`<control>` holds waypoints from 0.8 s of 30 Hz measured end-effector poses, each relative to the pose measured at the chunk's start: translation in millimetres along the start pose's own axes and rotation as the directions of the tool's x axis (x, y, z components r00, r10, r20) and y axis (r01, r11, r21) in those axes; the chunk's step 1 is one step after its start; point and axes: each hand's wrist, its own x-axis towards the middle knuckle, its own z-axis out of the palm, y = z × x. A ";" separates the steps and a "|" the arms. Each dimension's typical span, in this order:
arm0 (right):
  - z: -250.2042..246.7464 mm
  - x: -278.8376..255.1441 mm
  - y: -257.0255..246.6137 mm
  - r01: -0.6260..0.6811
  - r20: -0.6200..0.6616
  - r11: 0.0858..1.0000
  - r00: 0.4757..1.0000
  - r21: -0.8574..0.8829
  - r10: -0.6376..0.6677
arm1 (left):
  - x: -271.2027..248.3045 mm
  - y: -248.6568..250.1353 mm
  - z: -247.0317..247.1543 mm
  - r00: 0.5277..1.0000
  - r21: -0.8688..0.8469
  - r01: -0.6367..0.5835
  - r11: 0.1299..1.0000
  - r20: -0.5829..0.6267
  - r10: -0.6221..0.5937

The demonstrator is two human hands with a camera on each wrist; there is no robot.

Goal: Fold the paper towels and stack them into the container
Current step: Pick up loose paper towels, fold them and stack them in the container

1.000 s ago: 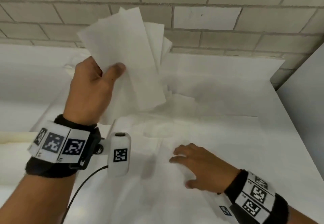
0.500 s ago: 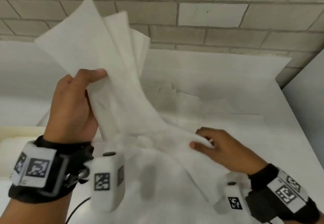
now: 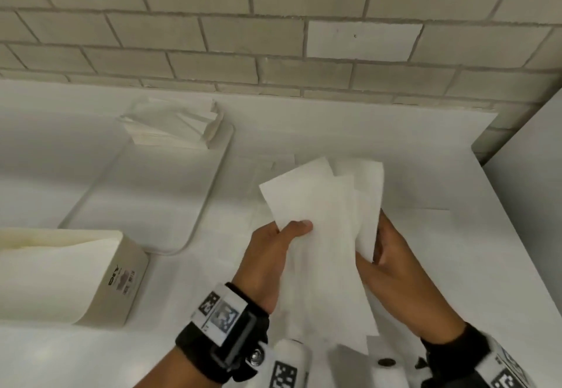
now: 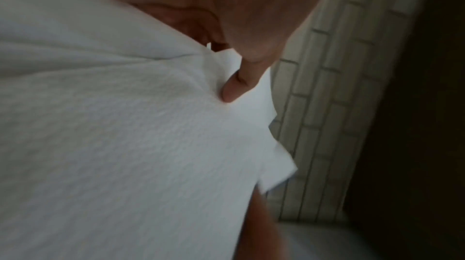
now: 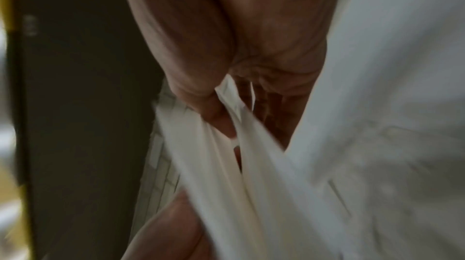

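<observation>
right hand (image 3: 392, 266) fingers: behind paper towels (image 3: 328, 235) | box (image 3: 60, 275): cut by left edge | right wrist view: blurred

Head view: bright, even; my white table (image 3: 456, 266) nearly washes out; brick lines bow at edges.
Wrist views: dim, motion-blurred, dark margins.

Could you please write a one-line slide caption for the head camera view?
Both hands, left hand and right hand, hold fanned paper towels above the white table.
</observation>
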 end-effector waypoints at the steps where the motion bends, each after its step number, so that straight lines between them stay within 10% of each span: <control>1: -1.9 0.7 2.4 -0.059 -0.029 0.995 0.998 0.076 0.061 | 0.4 -0.9 -0.8 0.997 0.099 -0.052 0.994 -0.058 0.058; 6: -4.1 2.2 21.3 -0.321 -0.005 0.872 0.938 0.370 0.347 | -6.4 -10.6 2.4 0.969 0.394 -0.220 0.892 -0.019 0.247; 13: 3.2 -3.3 31.8 -0.362 -0.064 0.898 0.919 0.250 0.388 | -4.2 -5.8 -17.8 0.996 0.202 0.069 0.977 -0.075 -0.055; 17: 14.1 -4.7 38.0 -0.357 -0.123 0.915 0.916 0.188 0.383 | -8.9 -10.9 -21.5 0.977 0.145 0.171 0.975 0.102 -0.186; 24: 14.8 -13.0 41.3 -0.432 0.014 0.875 0.898 0.221 0.440 | -12.5 -21.8 -36.2 0.957 0.165 0.132 0.977 0.237 -0.169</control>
